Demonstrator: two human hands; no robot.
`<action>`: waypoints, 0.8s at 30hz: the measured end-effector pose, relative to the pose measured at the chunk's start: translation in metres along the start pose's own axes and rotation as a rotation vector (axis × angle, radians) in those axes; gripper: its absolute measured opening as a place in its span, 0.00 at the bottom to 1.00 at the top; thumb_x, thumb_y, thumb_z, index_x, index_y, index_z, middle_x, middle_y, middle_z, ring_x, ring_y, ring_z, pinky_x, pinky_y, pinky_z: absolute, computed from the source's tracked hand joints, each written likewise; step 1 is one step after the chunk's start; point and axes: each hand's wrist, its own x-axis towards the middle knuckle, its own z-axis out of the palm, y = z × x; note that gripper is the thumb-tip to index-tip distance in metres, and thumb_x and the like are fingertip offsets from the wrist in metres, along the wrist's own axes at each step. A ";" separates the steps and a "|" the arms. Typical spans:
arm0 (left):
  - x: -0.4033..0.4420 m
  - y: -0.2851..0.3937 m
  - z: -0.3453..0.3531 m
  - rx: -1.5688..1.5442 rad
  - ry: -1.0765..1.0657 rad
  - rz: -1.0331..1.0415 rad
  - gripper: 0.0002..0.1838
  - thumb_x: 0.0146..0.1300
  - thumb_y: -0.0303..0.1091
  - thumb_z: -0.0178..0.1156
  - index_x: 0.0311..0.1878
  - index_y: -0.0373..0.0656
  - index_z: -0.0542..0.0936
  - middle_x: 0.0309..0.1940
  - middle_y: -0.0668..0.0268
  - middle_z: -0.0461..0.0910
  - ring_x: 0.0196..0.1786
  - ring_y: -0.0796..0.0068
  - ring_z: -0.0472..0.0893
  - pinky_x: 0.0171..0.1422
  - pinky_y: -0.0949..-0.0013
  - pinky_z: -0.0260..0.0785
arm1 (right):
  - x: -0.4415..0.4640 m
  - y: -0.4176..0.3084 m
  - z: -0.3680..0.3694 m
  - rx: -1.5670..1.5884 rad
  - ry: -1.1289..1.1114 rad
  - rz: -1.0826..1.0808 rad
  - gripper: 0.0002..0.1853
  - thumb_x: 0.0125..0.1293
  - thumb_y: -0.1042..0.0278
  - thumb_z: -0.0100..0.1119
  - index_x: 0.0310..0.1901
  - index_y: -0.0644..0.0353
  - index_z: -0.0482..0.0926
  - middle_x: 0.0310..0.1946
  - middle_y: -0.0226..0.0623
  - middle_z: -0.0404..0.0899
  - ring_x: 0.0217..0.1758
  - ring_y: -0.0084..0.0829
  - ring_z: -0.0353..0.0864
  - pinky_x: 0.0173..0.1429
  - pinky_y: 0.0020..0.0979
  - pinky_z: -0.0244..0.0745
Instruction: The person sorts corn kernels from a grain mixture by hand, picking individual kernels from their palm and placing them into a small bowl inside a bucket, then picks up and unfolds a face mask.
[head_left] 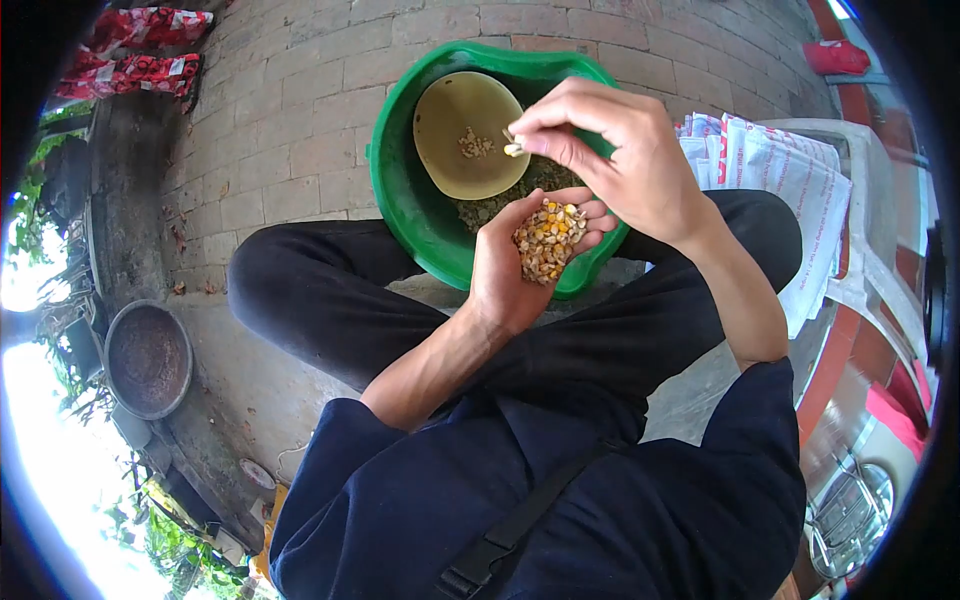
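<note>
My left hand (497, 262) is cupped palm up over the near side of a green basin (396, 190), holding a heap of yellow and whitish corn kernels (550, 240). Above the basin, my right hand (635, 155) pinches a pale corn kernel (514, 150) between thumb and fingertips. Beneath those fingertips, a beige bowl (445, 125) rests tilted inside the basin. A small pile of pale kernels or bits (475, 143) lies in the bowl. Greenish-brown loose material (483, 212) covers part of the basin floor, partly hidden by my hands.
My crossed legs (320, 285) surround the basin's near side. To the right, printed white sacks (800, 200) hang over a pale plastic chair (875, 230). A round dark pan (148, 360) stands at the left. Paving bricks (310, 130) stretch beyond; red patterned cloth (140, 50) is at upper left.
</note>
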 end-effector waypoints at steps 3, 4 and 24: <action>0.002 0.001 0.001 0.023 0.029 0.001 0.25 0.75 0.40 0.37 0.57 0.26 0.73 0.50 0.47 0.80 0.55 0.51 0.80 0.63 0.58 0.72 | 0.002 0.006 0.001 -0.016 0.065 0.000 0.06 0.62 0.75 0.64 0.40 0.63 0.83 0.34 0.38 0.84 0.35 0.30 0.86 0.39 0.27 0.79; 0.002 0.002 0.002 0.035 0.042 0.002 0.25 0.75 0.40 0.37 0.56 0.27 0.73 0.50 0.46 0.80 0.55 0.50 0.80 0.64 0.57 0.71 | 0.003 0.007 0.001 -0.026 0.084 0.018 0.06 0.62 0.75 0.64 0.41 0.63 0.83 0.35 0.38 0.84 0.36 0.30 0.86 0.40 0.27 0.79; -0.001 0.004 0.000 -0.026 0.046 0.059 0.21 0.75 0.40 0.39 0.53 0.32 0.75 0.48 0.53 0.81 0.52 0.60 0.82 0.58 0.62 0.75 | -0.002 0.001 -0.004 -0.141 -0.110 -0.105 0.06 0.60 0.75 0.65 0.39 0.62 0.82 0.37 0.36 0.81 0.42 0.34 0.82 0.46 0.33 0.79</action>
